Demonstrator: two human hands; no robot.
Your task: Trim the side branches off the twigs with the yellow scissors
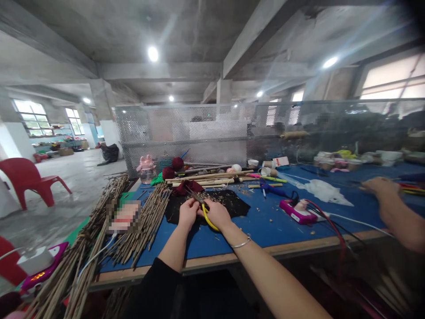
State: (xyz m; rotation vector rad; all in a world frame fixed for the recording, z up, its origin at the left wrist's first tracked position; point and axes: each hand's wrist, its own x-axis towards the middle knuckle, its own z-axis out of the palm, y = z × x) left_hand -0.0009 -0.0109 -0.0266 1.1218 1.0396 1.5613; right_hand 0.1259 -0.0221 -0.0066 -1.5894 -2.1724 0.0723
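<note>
In the head view my right hand grips scissors with yellow handles, their dark blades pointing up and to the left. Close beside it, my left hand has its fingers pinched together near the blades; what they hold, if anything, is too small to make out. Both hands are over a black cloth strewn with small woody scraps. Just beyond the blades lies a dark red cloth or yarn piece. Thin brown sticks are piled to the left of my hands.
Longer sticks and dark red yarn balls lie at the back of the blue table. A glue gun and a purple power strip with cords sit to the right. Another person's hand is at far right. A perforated metal screen stands behind.
</note>
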